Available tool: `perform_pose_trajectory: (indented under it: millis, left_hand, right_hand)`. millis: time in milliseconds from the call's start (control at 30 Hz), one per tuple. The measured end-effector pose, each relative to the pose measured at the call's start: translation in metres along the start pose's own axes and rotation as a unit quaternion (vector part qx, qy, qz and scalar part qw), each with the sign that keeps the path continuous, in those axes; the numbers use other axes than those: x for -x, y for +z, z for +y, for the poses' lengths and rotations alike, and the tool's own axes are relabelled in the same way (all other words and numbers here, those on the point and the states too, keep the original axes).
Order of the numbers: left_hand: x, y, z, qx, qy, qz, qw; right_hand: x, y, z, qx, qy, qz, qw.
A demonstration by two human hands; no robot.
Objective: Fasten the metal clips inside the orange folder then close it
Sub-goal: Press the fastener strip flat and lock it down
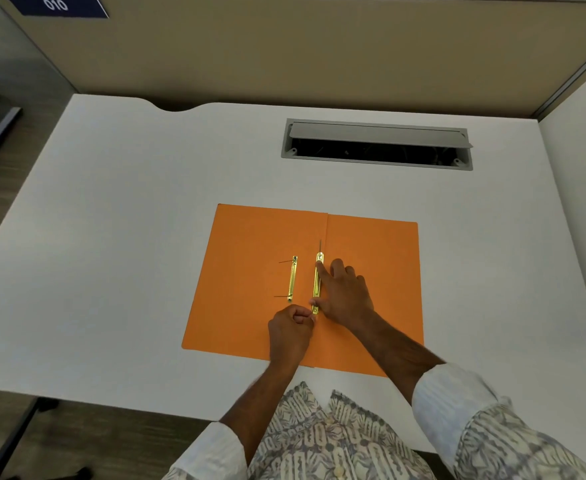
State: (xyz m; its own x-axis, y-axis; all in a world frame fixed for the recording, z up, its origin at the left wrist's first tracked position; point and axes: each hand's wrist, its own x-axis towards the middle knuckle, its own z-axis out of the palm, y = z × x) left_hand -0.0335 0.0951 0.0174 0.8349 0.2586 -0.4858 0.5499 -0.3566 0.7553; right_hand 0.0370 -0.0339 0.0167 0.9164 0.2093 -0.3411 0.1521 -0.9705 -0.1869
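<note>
The folder (250, 289) is plain orange. Both clips (292, 278) are shiny yellow-gold with thin dark prongs. The bench (129, 202) is white; its cable tray (376, 144) is grey with a black interior. The shirt (322, 438) carries a grey-on-cream leaf print; its cuffs (447, 393) are white. The partition (284, 46) is beige.

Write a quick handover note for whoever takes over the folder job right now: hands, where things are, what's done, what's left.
Left hand: pinching at the near end of the brass clip bar by the spine.
Right hand: forefinger pressing that bar flat.
Open orange card folder: flat on the white desk.
Second brass clip bar: on the left flap, untouched.
Done: nothing visibly fastened.
Left: fasten clips, close folder.
</note>
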Motion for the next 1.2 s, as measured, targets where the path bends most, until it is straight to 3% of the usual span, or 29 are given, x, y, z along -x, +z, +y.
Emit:
perform_pose_trajectory:
  millis: [667, 1200]
  left_hand:
    - [0.011, 0.020, 0.002, 0.028, -0.013, 0.020, 0.999]
    - [0.014, 0.014, 0.007, -0.093, -0.030, 0.057, 0.994]
  right_hand:
    - [0.004, 0.004, 0.001, 0.024, -0.010, 0.014, 1.000]
    - [0.003, 0.003, 0.014, 0.005, -0.037, 0.004, 0.999]
